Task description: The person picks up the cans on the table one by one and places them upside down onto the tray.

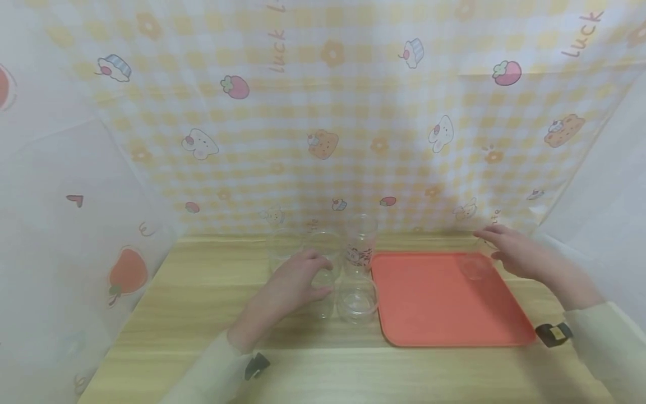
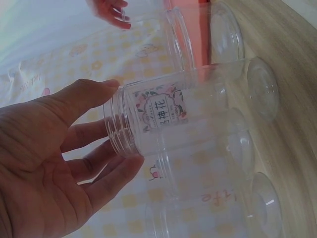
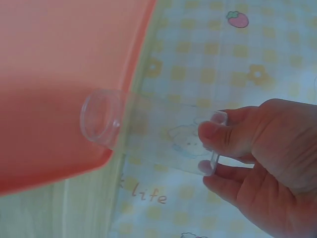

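1. Just beyond the left hand (image 1: 299, 276), toward its left, a back jar (image 1: 284, 245) of clear plastic stands on the wooden table (image 1: 202, 314); a second back jar (image 1: 324, 245) stands directly behind the fingers.
2. The left hand is partly spread — thumb on one side, fingers on the other — and grips a clear jar (image 2: 193, 106) by its threaded rim, the jar hanging below the fingers.
3. Beyond this hand to the right rises a printed container (image 1: 359, 257); nearer, just right of the fingertips, stands a front jar (image 1: 357, 303).
4. Between the two hands lies an orange tray (image 1: 444, 308).
5. The right hand (image 1: 520, 255) pinches a clear cylinder (image 3: 158, 131) at its rim; below the fingers, its base is at the tray's far right corner — contact cannot be told.
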The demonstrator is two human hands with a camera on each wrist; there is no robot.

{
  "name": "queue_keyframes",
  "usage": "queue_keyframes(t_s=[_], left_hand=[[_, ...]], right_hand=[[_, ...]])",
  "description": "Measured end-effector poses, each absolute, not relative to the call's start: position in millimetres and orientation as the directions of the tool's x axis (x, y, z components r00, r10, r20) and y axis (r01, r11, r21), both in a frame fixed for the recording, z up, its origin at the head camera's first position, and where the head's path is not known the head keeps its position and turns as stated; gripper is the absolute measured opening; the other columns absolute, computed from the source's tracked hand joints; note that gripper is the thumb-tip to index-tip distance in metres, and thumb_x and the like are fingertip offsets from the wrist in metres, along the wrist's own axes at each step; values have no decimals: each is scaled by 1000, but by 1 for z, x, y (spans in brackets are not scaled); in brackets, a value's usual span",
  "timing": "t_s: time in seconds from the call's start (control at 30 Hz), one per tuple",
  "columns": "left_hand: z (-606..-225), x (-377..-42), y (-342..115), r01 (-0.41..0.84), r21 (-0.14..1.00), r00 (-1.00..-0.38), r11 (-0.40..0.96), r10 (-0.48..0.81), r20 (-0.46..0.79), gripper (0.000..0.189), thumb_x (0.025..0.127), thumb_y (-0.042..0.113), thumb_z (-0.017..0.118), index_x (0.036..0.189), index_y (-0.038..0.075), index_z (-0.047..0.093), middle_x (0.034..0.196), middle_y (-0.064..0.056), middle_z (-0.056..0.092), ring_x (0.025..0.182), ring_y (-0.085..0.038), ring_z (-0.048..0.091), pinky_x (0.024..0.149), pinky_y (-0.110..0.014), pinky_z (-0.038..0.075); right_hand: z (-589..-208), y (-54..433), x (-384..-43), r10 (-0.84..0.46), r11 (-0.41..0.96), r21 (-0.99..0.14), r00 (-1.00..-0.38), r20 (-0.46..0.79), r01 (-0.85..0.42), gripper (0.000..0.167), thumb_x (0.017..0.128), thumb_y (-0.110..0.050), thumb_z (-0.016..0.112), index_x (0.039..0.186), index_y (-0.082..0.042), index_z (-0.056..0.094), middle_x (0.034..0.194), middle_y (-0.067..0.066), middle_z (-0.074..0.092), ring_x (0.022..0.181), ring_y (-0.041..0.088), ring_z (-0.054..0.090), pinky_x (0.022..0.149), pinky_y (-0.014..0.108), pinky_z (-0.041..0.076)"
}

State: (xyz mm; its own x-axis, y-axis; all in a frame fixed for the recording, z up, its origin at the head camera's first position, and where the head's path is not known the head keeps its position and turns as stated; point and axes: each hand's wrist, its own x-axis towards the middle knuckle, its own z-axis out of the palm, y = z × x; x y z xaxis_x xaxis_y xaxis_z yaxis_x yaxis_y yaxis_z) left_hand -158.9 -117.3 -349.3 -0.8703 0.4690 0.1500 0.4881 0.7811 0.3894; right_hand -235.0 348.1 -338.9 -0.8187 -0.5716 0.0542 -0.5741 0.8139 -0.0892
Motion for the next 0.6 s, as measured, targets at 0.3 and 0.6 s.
queue_keyframes(t_s=[0.3,0.6], left_hand=[[-351,-158,-117,502,365,-864,784,477,163,39,86,26,84,118,7,71,117,-9,64,108,-29,60,94,-43,53],[-351,-158,-116,513,358,-858,780,482,179,38,87,26,83,118,7,71,114,-7,63,105,-27,60,91,-40,54]], right_hand=[[-354,351,-239,-561,819,-84,-823,91,-568,59,79,22,66,134,20,45,131,45,45,115,62,48,89,66,49],[-358,349,-237,-558,816,-82,-817,145,-572,60,77,22,66,134,20,44,129,45,44,115,63,46,89,68,46]])
